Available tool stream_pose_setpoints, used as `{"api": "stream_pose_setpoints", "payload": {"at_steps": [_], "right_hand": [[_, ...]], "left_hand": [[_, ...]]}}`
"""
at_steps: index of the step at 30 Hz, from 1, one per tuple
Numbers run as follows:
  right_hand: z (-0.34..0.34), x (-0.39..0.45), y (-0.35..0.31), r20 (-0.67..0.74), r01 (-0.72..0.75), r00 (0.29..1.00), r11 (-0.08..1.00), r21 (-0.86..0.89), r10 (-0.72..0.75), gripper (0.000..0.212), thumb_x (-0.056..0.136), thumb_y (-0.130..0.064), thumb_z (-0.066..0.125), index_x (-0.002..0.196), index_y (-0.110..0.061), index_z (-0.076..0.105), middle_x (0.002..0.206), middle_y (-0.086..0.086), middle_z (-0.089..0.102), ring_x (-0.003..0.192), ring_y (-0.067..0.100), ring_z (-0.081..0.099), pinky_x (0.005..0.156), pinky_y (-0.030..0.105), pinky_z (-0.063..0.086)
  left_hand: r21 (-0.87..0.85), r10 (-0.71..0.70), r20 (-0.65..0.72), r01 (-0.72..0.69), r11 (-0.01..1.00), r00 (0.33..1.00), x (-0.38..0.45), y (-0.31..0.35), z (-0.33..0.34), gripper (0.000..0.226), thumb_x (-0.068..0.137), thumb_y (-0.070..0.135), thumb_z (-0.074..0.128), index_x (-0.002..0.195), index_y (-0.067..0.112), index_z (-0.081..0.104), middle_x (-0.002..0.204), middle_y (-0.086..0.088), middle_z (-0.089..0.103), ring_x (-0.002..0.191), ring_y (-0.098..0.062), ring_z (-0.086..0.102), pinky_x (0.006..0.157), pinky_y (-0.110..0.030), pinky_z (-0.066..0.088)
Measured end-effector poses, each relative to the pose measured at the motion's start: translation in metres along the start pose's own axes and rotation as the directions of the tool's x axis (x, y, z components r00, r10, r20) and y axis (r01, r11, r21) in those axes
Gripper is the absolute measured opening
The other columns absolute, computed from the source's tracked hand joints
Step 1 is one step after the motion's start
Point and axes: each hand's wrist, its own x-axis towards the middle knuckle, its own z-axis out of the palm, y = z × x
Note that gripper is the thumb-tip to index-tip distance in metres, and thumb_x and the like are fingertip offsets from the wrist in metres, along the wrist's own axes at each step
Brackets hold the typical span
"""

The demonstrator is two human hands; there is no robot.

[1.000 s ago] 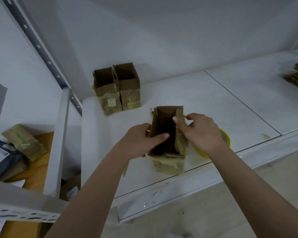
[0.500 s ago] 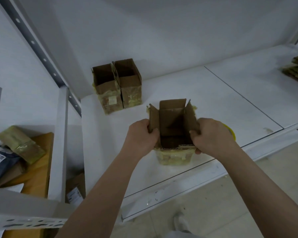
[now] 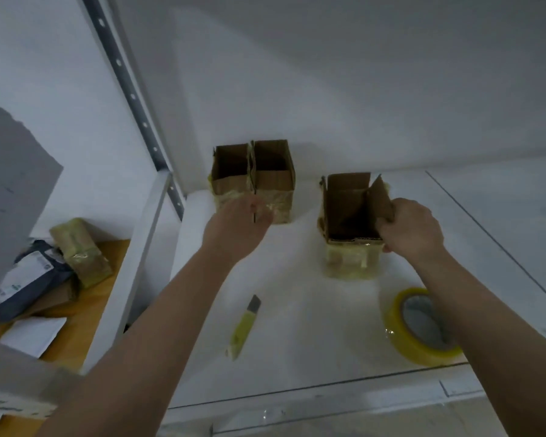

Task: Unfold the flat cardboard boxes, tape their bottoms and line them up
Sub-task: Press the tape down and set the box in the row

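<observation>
Dim, bluish, even light on a white shelf (image 3: 297, 310), soft shadows only; glare glints on the tape roll (image 3: 423, 326) below the gripping right hand (image 3: 412, 230), the left hand (image 3: 238, 225) motion-blurred, frame edges bowed by the wide lens

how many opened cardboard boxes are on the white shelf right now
3: two brown open-topped cardboard boxes side by side at the back, the left one and the right one, and a third held by the right hand.
</observation>
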Motion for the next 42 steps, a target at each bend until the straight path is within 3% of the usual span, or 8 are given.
{"api": "stream_pose_setpoints", "payload": {"at_steps": [4, 8, 12, 20, 24, 31, 36, 42], "right_hand": [[0.009, 0.046, -0.015, 0.006, 0.057, 0.998, 0.991, 0.123, -0.058, 0.012, 0.092, -0.01, 0.049, 0.085, -0.005, 0.058, 0.063, 0.008, 0.065, 0.044, 0.012, 0.06, 0.049, 0.023, 0.048], [0.019, 0.088, -0.032, 0.071, 0.027, 0.997, 0.981, 0.193, -0.041, 0.015, 0.095, -0.012, 0.048, 0.088, -0.004, 0.058, 0.074, 0.014, 0.067, 0.032, 0.007, 0.055, 0.041, 0.02, 0.047], [0.028, 0.114, -0.05, 0.078, 0.043, 0.995, 0.977, 0.208, -0.061, 0.021, 0.097, -0.016, 0.052, 0.095, 0.002, 0.063, 0.08, 0.018, 0.068, 0.048, 0.018, 0.061, 0.05, 0.027, 0.053], [0.038, 0.134, -0.061, 0.093, 0.04, 0.993, 0.938, 0.344, -0.076, 0.031, 0.1, -0.028, 0.054, 0.105, 0.002, 0.062, 0.076, 0.015, 0.066, 0.058, 0.028, 0.065, 0.067, 0.041, 0.061], [0.033, 0.13, -0.054, 0.201, -0.036, 0.978, 0.909, 0.414, -0.052, 0.049, 0.099, -0.045, 0.049, 0.108, 0.002, 0.06, 0.082, 0.015, 0.068, 0.069, 0.029, 0.07, 0.073, 0.04, 0.061], [0.004, 0.09, -0.023, 0.054, 0.177, 0.98, 0.966, 0.188, -0.19, 0.05, 0.098, -0.05, 0.046, 0.127, -0.01, 0.055, 0.115, 0.01, 0.065, 0.093, 0.028, 0.068, 0.082, 0.033, 0.051], [-0.015, 0.016, 0.014, -0.081, 0.232, 0.969, 0.973, -0.015, -0.233, 0.038, 0.097, -0.049, 0.049, 0.12, -0.019, 0.059, 0.099, 0.001, 0.07, 0.1, 0.024, 0.063, 0.073, 0.027, 0.039], [-0.038, -0.07, 0.076, -0.111, 0.106, 0.986, 0.979, -0.174, -0.126, 0.033, 0.097, -0.046, 0.051, 0.118, -0.022, 0.059, 0.099, -0.001, 0.069, 0.093, 0.023, 0.066, 0.076, 0.031, 0.049]], "left_hand": [[0.061, -0.075, -0.017, 0.076, 0.995, 0.997, 0.001, -0.016, -0.004, 0.037, 0.096, 0.041, 0.054, 0.125, 0.018, 0.059, 0.122, -0.001, 0.064, 0.11, -0.021, 0.06, 0.086, -0.027, 0.04], [0.069, -0.131, -0.007, 0.131, 0.989, 0.991, -0.011, -0.032, 0.002, 0.046, 0.094, 0.047, 0.053, 0.132, 0.021, 0.057, 0.13, 0.003, 0.061, 0.115, -0.019, 0.059, 0.097, -0.032, 0.045], [0.119, -0.128, -0.057, 0.134, 0.984, 0.99, -0.018, -0.035, 0.003, 0.044, 0.095, 0.046, 0.053, 0.133, 0.024, 0.054, 0.132, 0.004, 0.06, 0.117, -0.018, 0.058, 0.099, -0.035, 0.047], [0.202, -0.041, -0.115, 0.064, 0.977, 0.993, -0.009, -0.017, 0.0, 0.038, 0.097, 0.042, 0.05, 0.13, 0.023, 0.057, 0.126, 0.003, 0.063, 0.112, -0.019, 0.061, 0.095, -0.033, 0.047], [0.196, 0.021, -0.109, 0.001, 0.981, 0.994, -0.008, -0.004, 0.005, 0.03, 0.097, 0.038, 0.051, 0.119, 0.021, 0.062, 0.109, 0.002, 0.069, 0.096, -0.018, 0.065, 0.081, -0.029, 0.051], [0.243, 0.17, -0.026, -0.159, 0.957, 0.985, -0.013, 0.014, 0.023, 0.032, 0.097, 0.04, 0.051, 0.12, 0.021, 0.061, 0.112, 0.003, 0.068, 0.098, -0.019, 0.065, 0.084, -0.036, 0.054], [0.191, 0.296, 0.093, -0.309, 0.932, 0.951, -0.022, 0.038, 0.045, 0.032, 0.098, 0.039, 0.048, 0.125, 0.025, 0.058, 0.117, 0.007, 0.066, 0.105, -0.016, 0.062, 0.084, -0.035, 0.053], [0.061, 0.45, 0.241, -0.476, 0.877, 0.86, -0.049, 0.085, 0.093, 0.029, 0.098, 0.04, 0.049, 0.123, 0.028, 0.057, 0.117, 0.009, 0.065, 0.106, -0.014, 0.061, 0.079, -0.028, 0.044]]}}
